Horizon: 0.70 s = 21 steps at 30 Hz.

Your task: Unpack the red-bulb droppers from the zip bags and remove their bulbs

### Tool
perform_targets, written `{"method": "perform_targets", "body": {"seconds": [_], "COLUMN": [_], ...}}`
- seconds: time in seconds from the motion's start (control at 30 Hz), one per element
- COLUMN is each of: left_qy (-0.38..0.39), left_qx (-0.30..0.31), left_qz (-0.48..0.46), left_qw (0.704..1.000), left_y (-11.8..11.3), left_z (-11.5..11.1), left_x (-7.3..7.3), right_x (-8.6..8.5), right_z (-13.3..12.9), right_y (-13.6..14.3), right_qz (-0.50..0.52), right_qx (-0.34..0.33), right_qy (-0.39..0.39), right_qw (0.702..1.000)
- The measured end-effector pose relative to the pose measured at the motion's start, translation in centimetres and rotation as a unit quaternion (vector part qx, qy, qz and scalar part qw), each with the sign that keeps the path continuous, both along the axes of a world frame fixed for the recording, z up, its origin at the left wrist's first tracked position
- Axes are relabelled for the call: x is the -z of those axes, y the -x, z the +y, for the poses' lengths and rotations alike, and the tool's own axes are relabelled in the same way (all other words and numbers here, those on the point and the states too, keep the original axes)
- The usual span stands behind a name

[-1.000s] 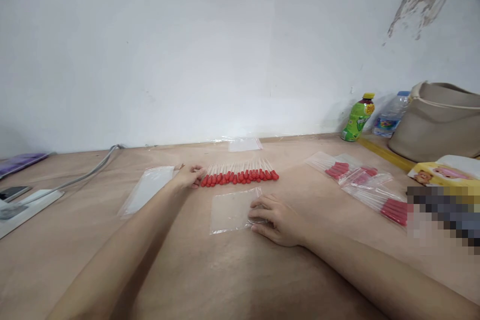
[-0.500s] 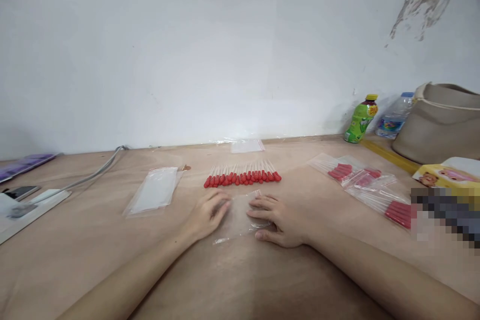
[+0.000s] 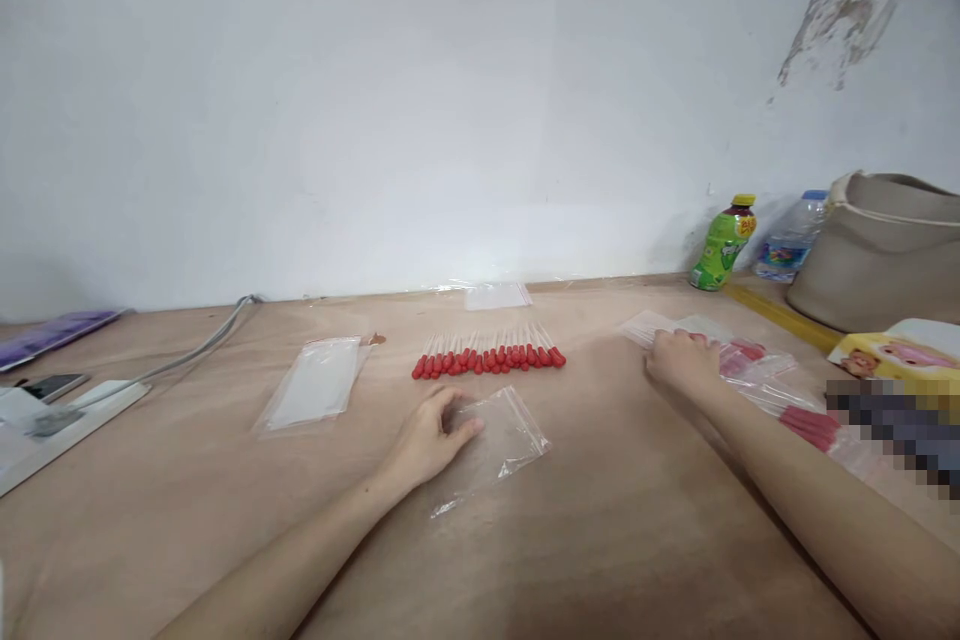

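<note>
**Red-tipped sticks [image 3: 491, 358], some bagged and a row loose, on a brown tabletop [image 3: 585, 560]**

Head view, looking forward and down: the work appears partly done. At the right, at least two clear filled bags [image 3: 810, 427] overlap, with red tips showing through the film; overlap and the arm prevent a full count. Not yet bagged is a close row of sticks lying loose at the centre, pale stems toward the wall [image 3: 390, 120], red tips toward the person.

Just below that row lies a flat, clear open-looking bag [image 3: 491, 450], with nothing visible inside. The left hand [image 3: 427, 440] lies at its left side, fingers bent and thumb set apart from them, with a gap between; no stick is in it. The right hand [image 3: 681, 360] is over the far end of the filled bags, back upward. Its fingertips are hidden, so whether it grips a bag cannot be told.

Further supplies seem to remain: a pale stack of flat bags [image 3: 315, 380] at left, and a flat pale packet [image 3: 497, 296] near the wall. A green bottle [image 3: 724, 242] and a grey-beige bucket [image 3: 874, 255] stand at the far right.
</note>
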<state>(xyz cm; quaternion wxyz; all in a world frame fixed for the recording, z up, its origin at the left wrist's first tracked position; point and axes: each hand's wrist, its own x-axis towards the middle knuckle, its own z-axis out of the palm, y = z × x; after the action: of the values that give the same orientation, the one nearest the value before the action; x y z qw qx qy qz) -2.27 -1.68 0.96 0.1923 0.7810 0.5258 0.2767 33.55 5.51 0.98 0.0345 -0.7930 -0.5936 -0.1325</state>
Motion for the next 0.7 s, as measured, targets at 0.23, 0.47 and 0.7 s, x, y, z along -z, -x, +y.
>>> {"method": "perform_targets", "body": {"seconds": [0.23, 0.47, 0.7], "left_qy": [0.126, 0.150, 0.035], "left_qx": [-0.023, -0.049, -0.381], "left_qz": [0.010, -0.079, -0.081], "left_qw": [0.992, 0.984, 0.921], "left_y": [0.3, 5.2, 15.9], "left_z": [0.6, 2.2, 5.8], "left_x": [0.2, -4.9, -5.8], "right_x": [1.0, 0.7, -2.0], "right_z": [0.0, -0.1, -1.4], "right_y": [-0.5, -0.7, 2.8], "right_qz": [-0.031, -0.057, 0.011], "right_qx": [-0.038, -0.045, -0.228], "right_qy": [0.013, -0.042, -0.278], "right_qw": [0.999, 0.996, 0.933]}}
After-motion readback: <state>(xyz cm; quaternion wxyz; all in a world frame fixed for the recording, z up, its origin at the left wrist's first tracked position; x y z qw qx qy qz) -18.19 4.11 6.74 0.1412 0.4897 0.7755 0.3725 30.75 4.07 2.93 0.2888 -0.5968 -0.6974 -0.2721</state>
